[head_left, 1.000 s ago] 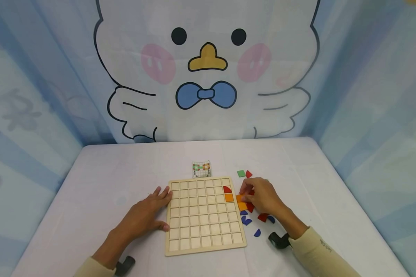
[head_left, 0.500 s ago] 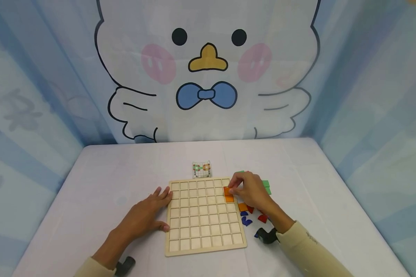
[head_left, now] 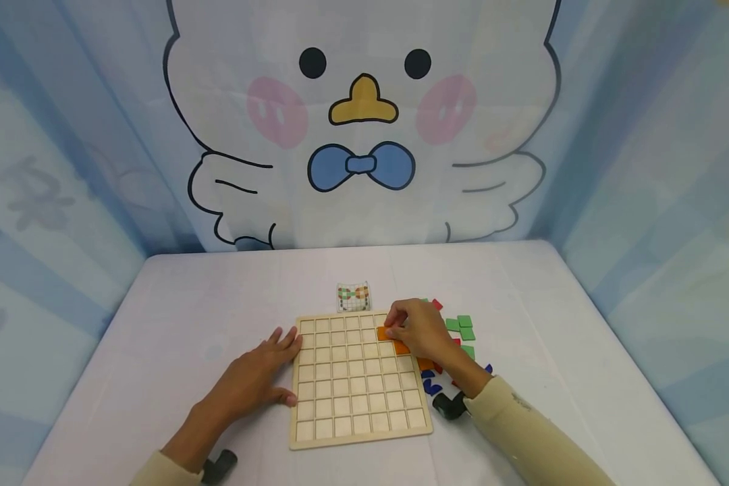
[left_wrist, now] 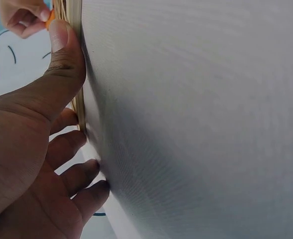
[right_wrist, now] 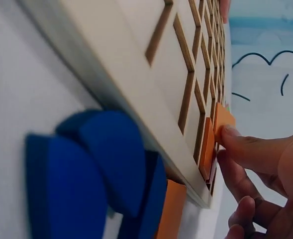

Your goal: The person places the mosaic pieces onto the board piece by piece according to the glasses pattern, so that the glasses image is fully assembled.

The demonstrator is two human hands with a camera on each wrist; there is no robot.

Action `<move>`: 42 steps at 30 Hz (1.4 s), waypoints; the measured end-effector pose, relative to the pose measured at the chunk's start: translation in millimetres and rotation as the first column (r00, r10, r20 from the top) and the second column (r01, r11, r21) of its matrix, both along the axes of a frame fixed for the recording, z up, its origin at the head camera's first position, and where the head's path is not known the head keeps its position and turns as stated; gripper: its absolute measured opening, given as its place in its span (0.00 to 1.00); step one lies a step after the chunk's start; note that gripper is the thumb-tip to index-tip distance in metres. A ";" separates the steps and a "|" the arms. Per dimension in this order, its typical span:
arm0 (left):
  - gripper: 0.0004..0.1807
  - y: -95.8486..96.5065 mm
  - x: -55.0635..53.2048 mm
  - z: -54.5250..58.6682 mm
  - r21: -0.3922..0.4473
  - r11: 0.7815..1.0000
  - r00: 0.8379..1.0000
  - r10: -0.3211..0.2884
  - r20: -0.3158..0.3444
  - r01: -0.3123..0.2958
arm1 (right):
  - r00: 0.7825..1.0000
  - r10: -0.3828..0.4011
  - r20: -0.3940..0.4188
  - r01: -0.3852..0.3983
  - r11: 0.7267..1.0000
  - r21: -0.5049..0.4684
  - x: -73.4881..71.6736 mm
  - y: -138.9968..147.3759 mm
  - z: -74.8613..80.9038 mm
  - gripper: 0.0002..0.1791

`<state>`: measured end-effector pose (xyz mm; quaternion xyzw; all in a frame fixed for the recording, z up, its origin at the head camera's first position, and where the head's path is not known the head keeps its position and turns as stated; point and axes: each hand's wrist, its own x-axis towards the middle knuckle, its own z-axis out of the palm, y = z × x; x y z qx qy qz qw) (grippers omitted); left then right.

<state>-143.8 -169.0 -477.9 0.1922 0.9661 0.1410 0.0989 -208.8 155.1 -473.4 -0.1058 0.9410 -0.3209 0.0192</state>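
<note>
A pale wooden grid board [head_left: 349,388] lies on the table. My left hand [head_left: 255,374] rests at its left side, fingers spread, thumb against the edge. Over the board's upper right part, my right hand [head_left: 422,331] pinches an orange square tile [head_left: 383,333] between thumb and fingers. In the right wrist view that orange tile [right_wrist: 224,118] stands tilted at the grid, beside another orange tile [right_wrist: 206,149] in a cell. The red quarter-round piece seen earlier in the cell above is hidden behind my right hand in the head view.
A small pattern card [head_left: 354,297] lies behind the board. Right of it are loose green squares [head_left: 464,322], a red piece [head_left: 437,304], an orange tile [head_left: 425,364] and blue rounded pieces [head_left: 431,387], partly under my right arm. A printed curtain [head_left: 364,216] hangs behind the table.
My right hand has picked an orange tile from the loose pieces and carried it leftward over the board, past the filled cells. The left hand has stayed in place.
</note>
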 end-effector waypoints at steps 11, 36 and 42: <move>0.61 -0.9 0.2 0.8 -0.002 1.000 1.000 0.005 0.001 -0.005 | 0.999 -0.046 0.018 0.046 0.998 0.033 -5.4 7.4 5.9 0.03; 0.61 0.6 0.9 1.2 -0.003 1.000 1.000 0.009 0.011 -0.009 | 0.973 -0.223 0.053 0.212 0.964 0.162 -37.3 83.5 2.4 0.12; 0.61 0.4 0.3 1.1 0.002 1.000 1.000 -0.002 -0.003 0.002 | 0.980 -0.200 0.021 0.194 0.966 0.173 -38.9 83.0 -1.4 0.09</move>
